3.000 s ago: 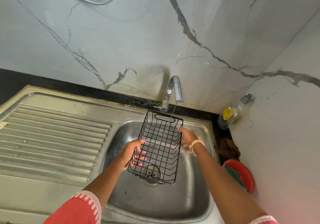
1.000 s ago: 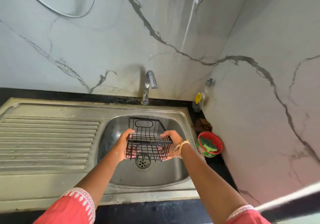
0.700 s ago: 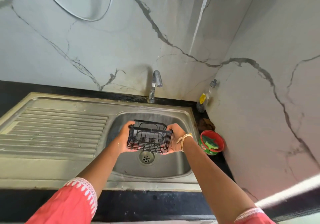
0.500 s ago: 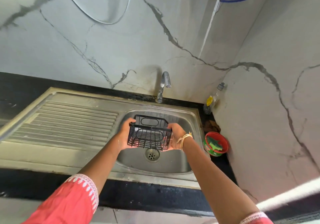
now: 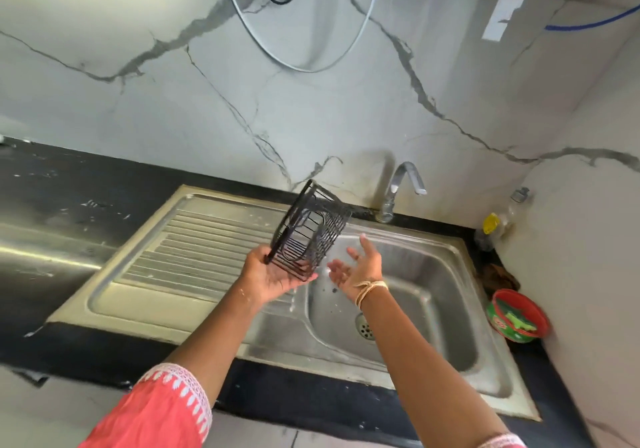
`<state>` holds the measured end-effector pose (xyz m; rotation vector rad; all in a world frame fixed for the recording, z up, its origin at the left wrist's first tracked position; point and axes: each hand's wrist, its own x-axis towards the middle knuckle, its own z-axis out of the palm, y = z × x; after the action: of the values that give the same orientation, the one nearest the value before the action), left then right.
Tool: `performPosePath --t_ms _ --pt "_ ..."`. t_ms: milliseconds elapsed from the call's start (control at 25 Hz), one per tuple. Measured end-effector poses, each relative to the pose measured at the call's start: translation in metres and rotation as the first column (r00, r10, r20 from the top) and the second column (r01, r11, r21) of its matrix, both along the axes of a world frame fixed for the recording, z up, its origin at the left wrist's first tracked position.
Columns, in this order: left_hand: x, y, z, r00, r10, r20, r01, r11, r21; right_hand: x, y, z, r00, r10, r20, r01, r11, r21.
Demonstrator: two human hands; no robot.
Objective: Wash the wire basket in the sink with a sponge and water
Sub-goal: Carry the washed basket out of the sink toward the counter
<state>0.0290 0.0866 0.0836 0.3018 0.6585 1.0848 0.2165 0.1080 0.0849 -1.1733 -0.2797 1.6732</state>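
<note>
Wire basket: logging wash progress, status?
Left hand holds wire basket tilted above drainboard. Right hand open, empty. No sponge in hand.

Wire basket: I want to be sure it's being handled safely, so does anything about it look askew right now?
Yes. The wire basket stands tipped on end over the sink edge, held only by the left hand; the right hand is open beside it.

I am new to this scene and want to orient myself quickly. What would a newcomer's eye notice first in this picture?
First, the black wire basket, tilted up on end and held from below by the left hand, above the seam between the ribbed drainboard and the steel sink. Beside it, the right hand is open, its fingers spread, touching nothing. At the far right, a red and green tub stands on the black counter.
</note>
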Motion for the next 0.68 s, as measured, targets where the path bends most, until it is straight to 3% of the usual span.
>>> performPosePath --t_ms 160,280,360,400,440,480,520,600,640,680 --pt "-0.042 0.006 -0.008 0.959 -0.215 0.183 0.199 0.975 0.101 -0.083 0.009 -0.017 0.942 0.188 -0.277 -0.208 0.977 -0.044" --pt "-0.074 0.007 -0.015 0.934 -0.266 0.240 0.252 0.964 0.089 -0.130 0.014 -0.007 0.942 0.102 -0.319 -0.100 0.995 0.022" --pt "-0.097 0.012 -0.016 0.939 -0.342 0.045 0.343 0.939 -0.008 -0.148 0.016 -0.002 0.959 0.056 -0.277 -0.044 0.998 0.050" --pt "-0.110 0.014 -0.014 0.887 -0.434 -0.157 0.433 0.900 -0.037 -0.154 0.016 -0.002 0.965 0.047 -0.257 -0.032 0.998 0.061" --pt "-0.125 0.018 -0.013 0.780 -0.511 -0.361 0.520 0.850 -0.081 -0.158 0.017 -0.003 0.973 0.045 -0.226 -0.035 0.998 0.046" --pt "-0.142 0.022 -0.011 0.685 -0.537 -0.493 0.551 0.824 -0.132 -0.162 0.016 -0.001 0.983 0.033 -0.182 -0.031 0.999 0.013" --pt "-0.159 0.026 -0.007 0.662 -0.522 -0.538 0.530 0.834 -0.156 -0.164 0.017 0.000 0.994 0.028 -0.109 -0.030 0.999 -0.017" --pt "-0.192 0.044 -0.002 0.878 -0.322 -0.355 0.309 0.946 -0.094 -0.164 0.021 -0.002 0.995 0.044 0.093 -0.038 0.997 -0.068" --pt "-0.206 0.052 0.002 0.949 -0.176 -0.260 0.161 0.984 -0.078 -0.165 0.025 -0.003 0.977 0.064 0.202 -0.045 0.994 -0.097" --pt "-0.217 0.057 0.005 0.962 -0.107 -0.250 0.091 0.993 -0.073 -0.168 0.033 -0.009 0.944 0.067 0.323 -0.030 0.993 -0.118"
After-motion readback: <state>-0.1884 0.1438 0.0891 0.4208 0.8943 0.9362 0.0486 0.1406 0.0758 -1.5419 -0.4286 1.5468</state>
